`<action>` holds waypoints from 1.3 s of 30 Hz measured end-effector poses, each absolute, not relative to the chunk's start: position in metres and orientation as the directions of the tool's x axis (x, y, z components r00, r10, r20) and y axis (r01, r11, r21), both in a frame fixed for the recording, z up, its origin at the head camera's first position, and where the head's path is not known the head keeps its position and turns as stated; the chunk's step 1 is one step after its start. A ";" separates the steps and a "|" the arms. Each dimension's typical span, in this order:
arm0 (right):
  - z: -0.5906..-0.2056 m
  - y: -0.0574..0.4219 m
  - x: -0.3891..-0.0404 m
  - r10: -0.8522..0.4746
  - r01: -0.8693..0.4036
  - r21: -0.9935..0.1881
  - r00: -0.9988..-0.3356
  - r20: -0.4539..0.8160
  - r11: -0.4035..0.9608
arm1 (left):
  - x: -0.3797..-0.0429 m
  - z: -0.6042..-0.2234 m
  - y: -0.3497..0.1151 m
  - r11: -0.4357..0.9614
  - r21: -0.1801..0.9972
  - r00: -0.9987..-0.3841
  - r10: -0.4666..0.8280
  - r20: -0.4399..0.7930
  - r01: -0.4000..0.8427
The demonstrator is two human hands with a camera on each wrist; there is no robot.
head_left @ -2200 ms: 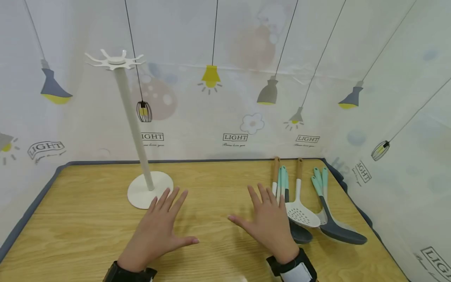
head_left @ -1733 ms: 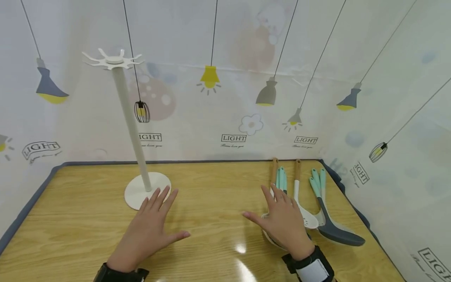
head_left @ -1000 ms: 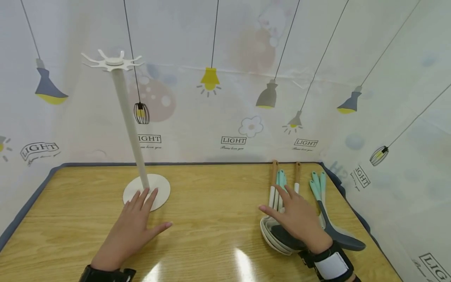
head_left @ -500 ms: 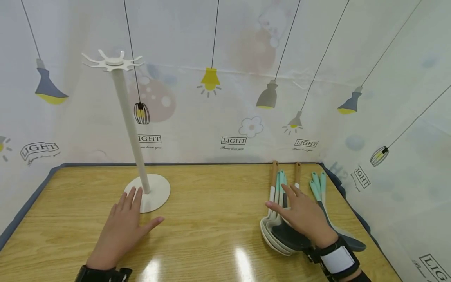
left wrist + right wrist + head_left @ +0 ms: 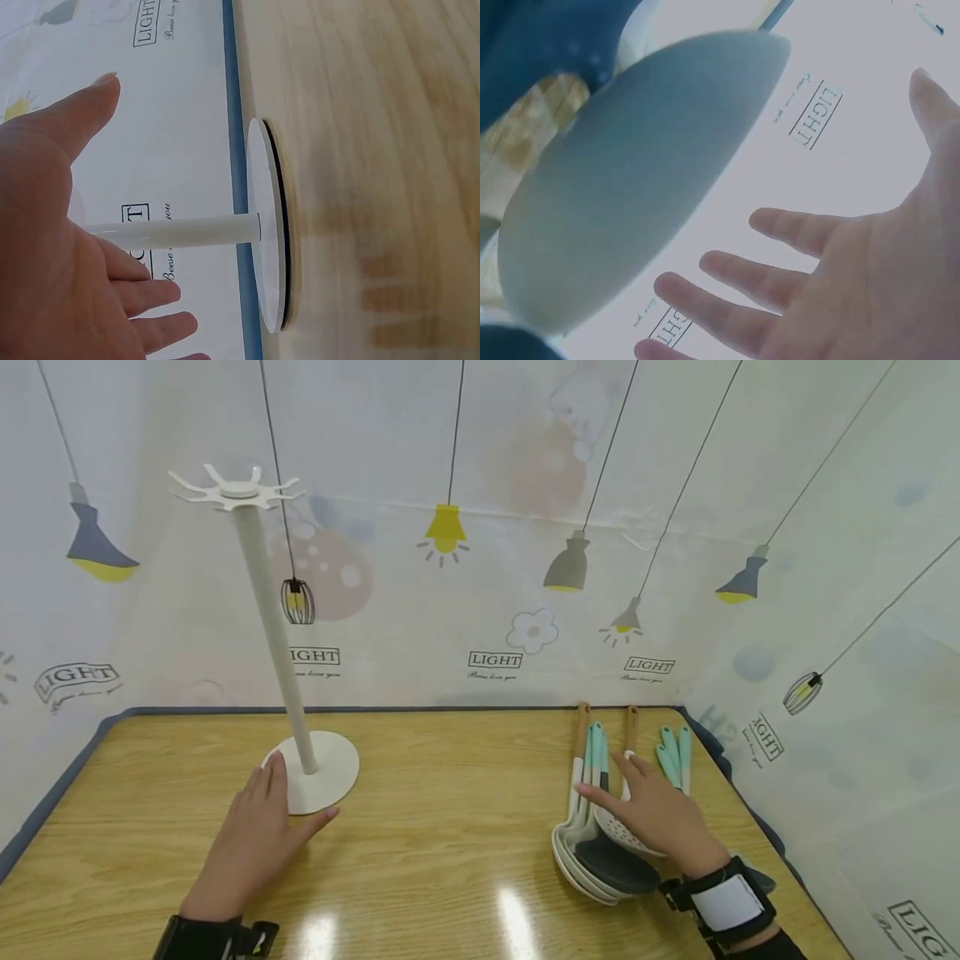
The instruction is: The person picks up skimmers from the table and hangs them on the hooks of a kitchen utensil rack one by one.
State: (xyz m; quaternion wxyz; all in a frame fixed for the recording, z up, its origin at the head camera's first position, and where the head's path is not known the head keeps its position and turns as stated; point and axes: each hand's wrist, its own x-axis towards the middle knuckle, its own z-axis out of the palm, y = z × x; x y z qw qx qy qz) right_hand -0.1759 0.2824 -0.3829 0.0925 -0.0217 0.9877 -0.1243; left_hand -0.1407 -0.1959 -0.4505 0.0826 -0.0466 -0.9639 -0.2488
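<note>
On the table, the rack stands at ten o'clock, utensils lie toward two, the wall behind at twelve.

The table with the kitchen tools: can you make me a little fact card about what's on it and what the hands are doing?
Stand: white stand, upright, nothing hanging on its hooks
Left hand: empty, by the stand's round base
Right hand: empty, above the tools
Stacked ladles: bowls nested, dark one on top
Skimmer: white, with holes, partly hidden
Far-right tools: three mint handles
Table: wooden
</note>
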 end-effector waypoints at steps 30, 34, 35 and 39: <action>-0.381 0.308 -0.208 -0.102 -0.036 -0.289 -0.971 -0.215 0.957 | -0.172 -0.454 -0.186 0.705 0.708 -0.999 -0.002 0.049 0.033; -0.379 0.309 -0.211 -0.126 -0.052 -0.317 -0.968 -0.216 0.947 | -0.175 -0.456 -0.186 0.682 0.731 -0.998 -0.010 0.058 0.035; -0.380 0.310 -0.211 -0.128 -0.050 -0.324 -0.966 -0.223 0.945 | -0.176 -0.456 -0.187 0.670 0.742 -0.998 -0.012 0.057 0.034; -0.382 0.312 -0.216 -0.120 -0.029 -0.324 -0.956 -0.266 0.946 | -0.180 -0.457 -0.187 0.604 0.795 -0.997 -0.017 0.080 0.054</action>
